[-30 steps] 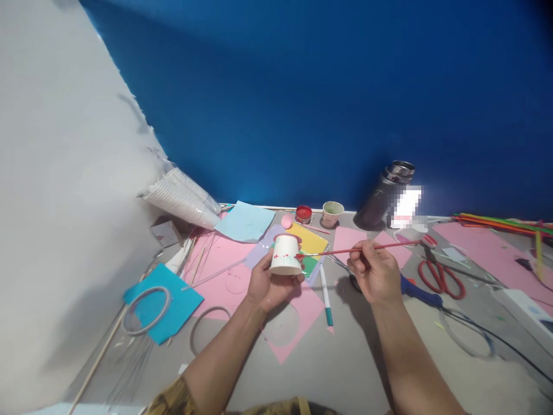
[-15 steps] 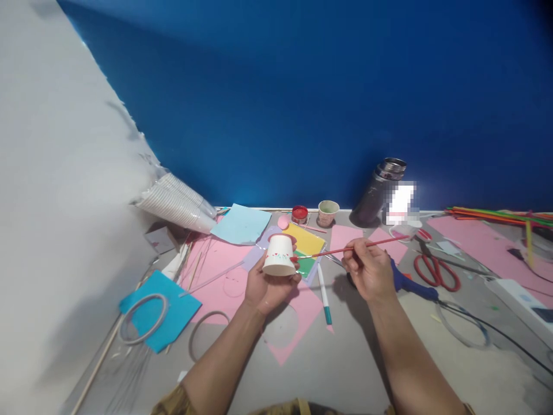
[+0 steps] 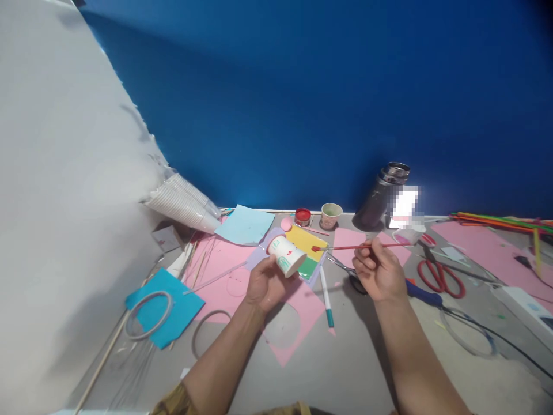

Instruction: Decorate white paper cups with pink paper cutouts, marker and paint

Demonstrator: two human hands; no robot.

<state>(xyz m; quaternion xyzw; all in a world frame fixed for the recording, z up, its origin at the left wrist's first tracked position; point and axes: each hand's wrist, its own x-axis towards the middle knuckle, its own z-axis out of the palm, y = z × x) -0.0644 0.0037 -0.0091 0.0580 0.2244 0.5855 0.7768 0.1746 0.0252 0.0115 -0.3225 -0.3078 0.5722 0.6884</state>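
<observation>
Taking the white cup as my clock centre, with twelve towards the blue wall (image 3: pixel 276 104), I have the wrapped cup stack (image 3: pixel 184 199) at ten o'clock, tilted near the white wall (image 3: pixel 69 202). At eight lies a blue sheet (image 3: pixel 184 311), a ring (image 3: pixel 169 308) lying partly on it. A pale sheet (image 3: pixel 245 225) sits nearer, also at ten.

My left hand (image 3: pixel 262 291) comes up from seven and holds the cup (image 3: pixel 285 253) above the pink paper (image 3: pixel 298 331), thumb along its near side; the other fingers seem to wrap behind and beneath, though they are mostly hidden from me. The cup is tipped, its wide rim towards four or five, with red and green marks on its side.

The red pot (image 3: pixel 303 217) is at one, and a patterned cup (image 3: pixel 331 217) stands between one and two. My right hand (image 3: pixel 379 268), at three, pinches the brush (image 3: pixel 339 248) between thumb and fingers; its red tip points to nine, just beside the cup and apart from it, in front of the yellow card (image 3: pixel 302 237). Beyond, the flask (image 3: pixel 375 202) stands at two and the red scissors (image 3: pixel 439 275) lie at three.
</observation>
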